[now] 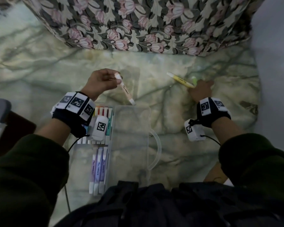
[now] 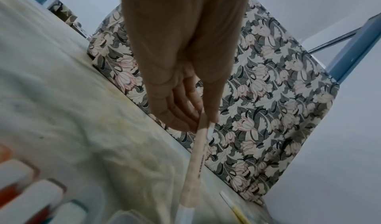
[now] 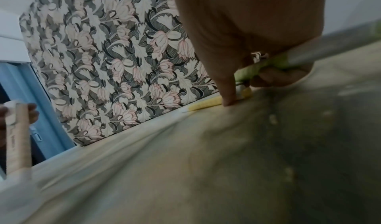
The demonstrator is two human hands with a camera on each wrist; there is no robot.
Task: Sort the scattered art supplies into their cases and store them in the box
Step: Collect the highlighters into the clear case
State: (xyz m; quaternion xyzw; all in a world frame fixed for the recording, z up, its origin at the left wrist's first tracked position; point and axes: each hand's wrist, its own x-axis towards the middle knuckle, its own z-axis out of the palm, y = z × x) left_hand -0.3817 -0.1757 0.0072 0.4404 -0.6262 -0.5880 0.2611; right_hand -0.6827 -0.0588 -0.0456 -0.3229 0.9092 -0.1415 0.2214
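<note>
The left hand (image 1: 100, 82) pinches a peach marker (image 1: 126, 91) near its upper white cap, thumb and fingers (image 2: 208, 112) closed on the barrel; the marker slants down so its lower cap hangs just above the far edge of the clear plastic case (image 1: 131, 128). The case lies open on the pale green bedsheet (image 1: 39, 71), with rows of markers (image 1: 97, 169) packed along its left side. The right hand (image 1: 201, 89) rests on the sheet, fingers curled around a green marker (image 3: 266, 64), its fingertip touching a yellow marker (image 1: 181, 80) lying flat just beside it. A floral cushion (image 1: 138, 22) stands beyond the sheet
</note>
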